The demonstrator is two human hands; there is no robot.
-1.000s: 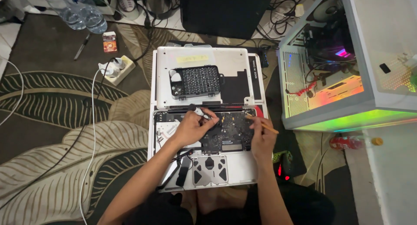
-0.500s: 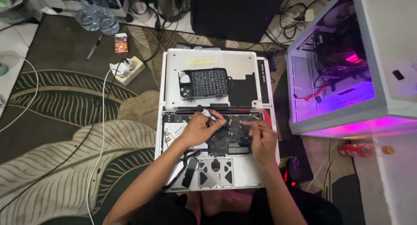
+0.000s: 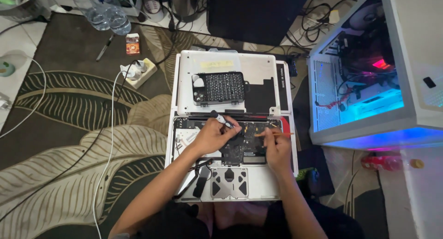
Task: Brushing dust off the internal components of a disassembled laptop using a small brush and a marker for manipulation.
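Note:
An opened silver laptop (image 3: 184,174) lies on the rug with its dark circuit board (image 3: 247,144) bare. My left hand (image 3: 213,136) rests on the board's left part and is closed on a small screwdriver (image 3: 221,119) whose black cap points up and away. My right hand (image 3: 276,147) sits at the board's right side and pinches a thin orange stick (image 3: 282,133) lying across the board. The laptop's removed bottom cover (image 3: 258,68) lies just beyond, carrying a black case of screwdriver bits (image 3: 220,87).
A lit white computer case (image 3: 369,82) stands at the right. A white power strip (image 3: 137,72) with cables lies left of the cover. Water bottles (image 3: 107,15), a dark box (image 3: 254,12) and a red bottle (image 3: 385,163) surround the patterned rug.
The view has shifted, so the laptop sits further right and lower. My left hand stays on the board with the screwdriver. The computer case's glow turned from green to blue and purple.

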